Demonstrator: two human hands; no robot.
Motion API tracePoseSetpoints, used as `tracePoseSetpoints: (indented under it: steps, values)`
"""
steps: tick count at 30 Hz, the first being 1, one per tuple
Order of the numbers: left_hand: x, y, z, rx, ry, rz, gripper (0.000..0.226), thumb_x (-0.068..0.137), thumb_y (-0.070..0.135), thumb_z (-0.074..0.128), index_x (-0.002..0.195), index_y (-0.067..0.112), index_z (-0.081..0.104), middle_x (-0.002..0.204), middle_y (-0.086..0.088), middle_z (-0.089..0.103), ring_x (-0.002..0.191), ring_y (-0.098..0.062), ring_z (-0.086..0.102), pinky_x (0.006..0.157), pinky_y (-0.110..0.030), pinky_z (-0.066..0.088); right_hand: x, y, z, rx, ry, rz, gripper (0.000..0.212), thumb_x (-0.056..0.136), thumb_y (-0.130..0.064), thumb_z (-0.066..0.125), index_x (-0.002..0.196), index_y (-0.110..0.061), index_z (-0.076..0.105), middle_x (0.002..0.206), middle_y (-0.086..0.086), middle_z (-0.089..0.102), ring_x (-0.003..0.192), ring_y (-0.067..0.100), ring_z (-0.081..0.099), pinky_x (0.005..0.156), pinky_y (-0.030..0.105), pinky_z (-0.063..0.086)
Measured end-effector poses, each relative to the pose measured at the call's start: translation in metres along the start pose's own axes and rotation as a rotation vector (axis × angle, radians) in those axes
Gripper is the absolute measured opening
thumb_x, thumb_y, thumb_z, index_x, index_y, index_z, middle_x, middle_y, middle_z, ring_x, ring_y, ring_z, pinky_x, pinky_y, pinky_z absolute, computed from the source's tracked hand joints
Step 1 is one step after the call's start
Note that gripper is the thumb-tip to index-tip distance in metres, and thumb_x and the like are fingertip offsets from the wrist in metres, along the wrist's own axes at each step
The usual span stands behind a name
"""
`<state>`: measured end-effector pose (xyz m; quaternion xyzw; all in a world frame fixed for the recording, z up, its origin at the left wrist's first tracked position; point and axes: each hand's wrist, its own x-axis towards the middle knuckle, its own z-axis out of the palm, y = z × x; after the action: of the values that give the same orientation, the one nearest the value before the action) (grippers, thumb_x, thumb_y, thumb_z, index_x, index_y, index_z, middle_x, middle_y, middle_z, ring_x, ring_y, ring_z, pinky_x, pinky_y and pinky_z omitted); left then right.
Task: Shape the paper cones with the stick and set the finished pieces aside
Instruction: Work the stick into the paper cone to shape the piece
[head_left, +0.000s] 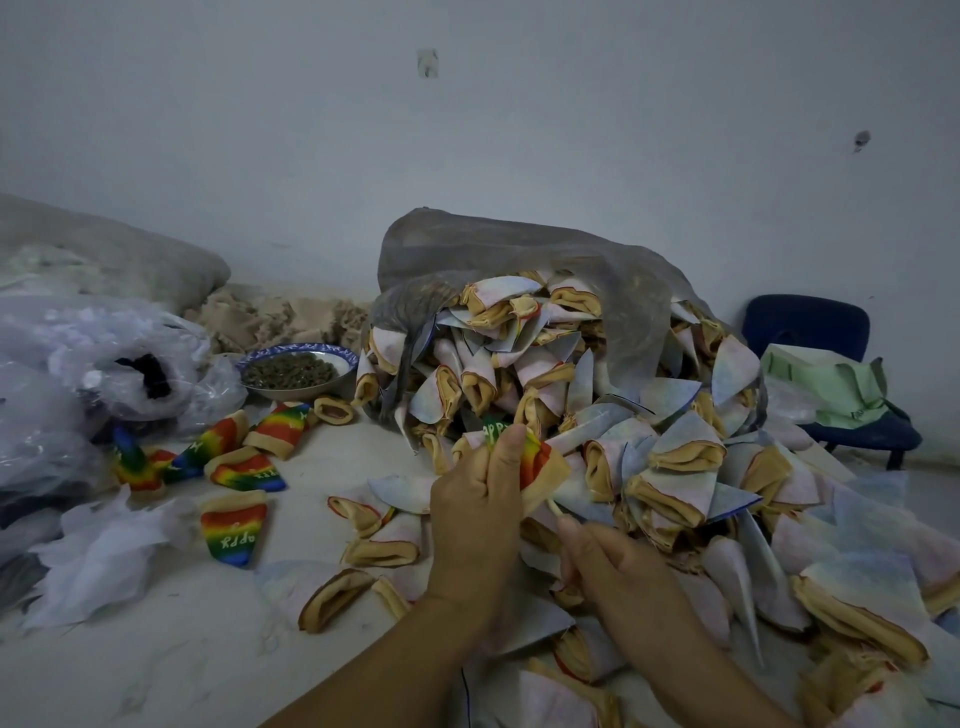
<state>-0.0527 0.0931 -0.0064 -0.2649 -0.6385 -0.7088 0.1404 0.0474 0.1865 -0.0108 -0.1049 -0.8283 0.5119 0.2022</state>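
Observation:
My left hand (483, 499) grips a rainbow cone (537, 460) with green lettering, thumb pressed on its side. A thin pale stick (555, 506) runs from my right hand (608, 566) into the cone's tan open end; my right hand's fingers curl round the stick. Both hands hover above a large heap of pale, inside-out cones (649, 457) spilling from a grey plastic bag (571, 260). Several rainbow cones (234, 467) lie apart on the white surface to the left, one (231, 530) nearer me.
A bowl of dark pellets (296, 369) stands behind the rainbow cones. Crumpled clear plastic bags (93, 364) and white scraps (98, 561) fill the left side. A blue chair (810, 327) with a green bag (831, 384) is at the right by the wall.

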Motion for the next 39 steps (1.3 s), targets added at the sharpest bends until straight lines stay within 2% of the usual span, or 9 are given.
tracePoseSetpoints:
  steps: [2,7,12,16,20,24,28,32,39]
  values:
    - [-0.001,0.000,0.000,-0.050,-0.015,-0.120,0.047,0.085,0.062,0.043,0.058,0.025,0.058,0.052,0.007,0.045,0.054,-0.011,0.046,0.058,-0.038,0.043,0.003,0.003,-0.002,-0.084,0.011,-0.020,0.047,0.075,-0.061,0.040,0.058,-0.019,0.053,0.052,-0.007,0.055,0.048,0.001,0.050,0.048,0.013,0.037]
    - [0.003,-0.005,-0.008,-0.179,-0.032,-0.355,0.070,0.067,0.081,0.043,0.068,0.013,0.062,0.060,-0.002,0.057,0.060,-0.017,0.059,0.061,-0.031,0.052,0.008,0.016,-0.030,-0.487,0.019,-0.171,0.042,0.075,-0.071,0.028,0.061,-0.037,0.047,0.062,-0.011,0.058,0.058,0.008,0.055,0.057,0.033,0.044]
    - [0.012,-0.004,-0.013,-0.197,-0.068,-0.355,0.072,0.065,0.082,0.041,0.066,0.013,0.063,0.059,-0.001,0.061,0.054,-0.007,0.059,0.052,-0.014,0.048,0.011,0.017,-0.041,-0.779,0.096,-0.334,0.070,0.081,-0.077,0.014,0.081,-0.025,0.061,0.059,-0.006,0.054,0.059,0.012,0.056,0.053,0.030,0.041]
    - [0.004,0.001,-0.006,-0.164,-0.130,-0.337,0.066,0.067,0.079,0.046,0.059,0.015,0.060,0.056,-0.006,0.054,0.058,-0.023,0.057,0.064,-0.040,0.051,0.008,0.014,-0.035,-0.680,0.094,-0.343,0.064,0.079,-0.072,0.020,0.078,-0.022,0.060,0.059,-0.007,0.055,0.056,0.012,0.054,0.053,0.036,0.045]
    - [-0.003,0.009,0.005,-0.090,-0.098,-0.303,0.060,0.062,0.080,0.045,0.046,0.022,0.050,0.047,-0.001,0.045,0.047,-0.013,0.046,0.052,-0.032,0.040,0.005,0.012,-0.023,-0.490,0.092,-0.272,0.054,0.080,-0.073,0.023,0.069,-0.029,0.053,0.066,-0.002,0.062,0.058,0.010,0.057,0.058,0.039,0.049]
    - [-0.002,0.009,0.005,-0.024,-0.099,-0.261,0.063,0.074,0.070,0.040,0.063,0.011,0.060,0.051,0.003,0.050,0.054,-0.014,0.052,0.060,-0.035,0.045,0.003,0.009,-0.012,-0.379,0.080,-0.191,0.050,0.078,-0.068,0.029,0.066,-0.026,0.054,0.065,0.002,0.061,0.061,0.009,0.056,0.063,0.036,0.046]
    - [-0.001,0.010,0.007,-0.043,-0.080,-0.276,0.052,0.077,0.067,0.043,0.058,0.019,0.054,0.050,0.003,0.052,0.052,-0.013,0.052,0.061,-0.036,0.045,0.001,0.002,-0.004,-0.257,0.079,-0.129,0.038,0.076,-0.065,0.032,0.058,-0.041,0.054,0.068,-0.006,0.063,0.064,0.004,0.057,0.059,0.024,0.043]
    - [0.000,0.008,0.006,-0.031,-0.092,-0.250,0.050,0.081,0.066,0.043,0.052,0.027,0.051,0.048,0.006,0.051,0.052,-0.012,0.050,0.061,-0.036,0.045,0.001,-0.001,-0.001,-0.182,0.053,-0.070,0.044,0.076,-0.063,0.033,0.056,-0.030,0.053,0.066,-0.013,0.063,0.063,0.001,0.057,0.056,0.012,0.040]
    - [0.000,-0.002,-0.002,-0.042,-0.056,-0.319,0.065,0.068,0.085,0.029,0.052,0.024,0.045,0.048,0.005,0.041,0.049,-0.012,0.044,0.050,-0.023,0.038,0.006,0.008,-0.023,-0.424,0.072,-0.112,0.049,0.072,-0.072,0.026,0.064,-0.031,0.053,0.069,-0.018,0.063,0.065,0.001,0.058,0.062,0.026,0.047]
